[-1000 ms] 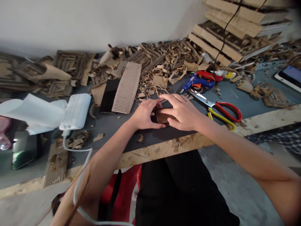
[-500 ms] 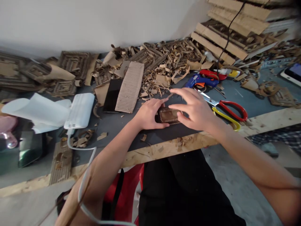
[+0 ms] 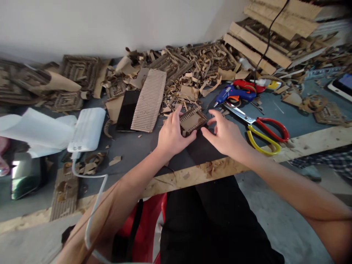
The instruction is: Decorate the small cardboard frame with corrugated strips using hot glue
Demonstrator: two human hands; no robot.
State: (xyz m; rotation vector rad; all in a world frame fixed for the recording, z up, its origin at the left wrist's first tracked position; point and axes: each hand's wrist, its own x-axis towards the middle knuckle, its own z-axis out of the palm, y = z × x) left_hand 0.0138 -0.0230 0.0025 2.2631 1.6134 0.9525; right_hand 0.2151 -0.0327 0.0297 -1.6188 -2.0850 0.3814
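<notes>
A small rectangular corrugated cardboard frame (image 3: 194,122) with ridged walls and a plain tan middle is at the table's front. My left hand (image 3: 173,132) grips it by the left side, thumb along the near edge and fingers on the far side. Just to the right, my right hand (image 3: 228,135) has its fingers apart, with thumb and fingertips close to the frame's right end. Whether the right fingertips touch it I cannot tell. Beyond the right hand lie a blue glue gun (image 3: 233,94) and scissors (image 3: 258,126) with one red and one yellow handle.
Cardboard scraps (image 3: 189,79) heap along the wall. A ridged cardboard strip (image 3: 150,101) overlaps a black flat object (image 3: 125,113). Farther left is a white power bank (image 3: 87,129) with a cable (image 3: 95,203) crossing my left forearm. Stacked cardboard panels (image 3: 258,47) rise at back right.
The cardboard frame has turned and shifted slightly left and away from me in my left hand. My right hand has drawn back from over it to its right side.
</notes>
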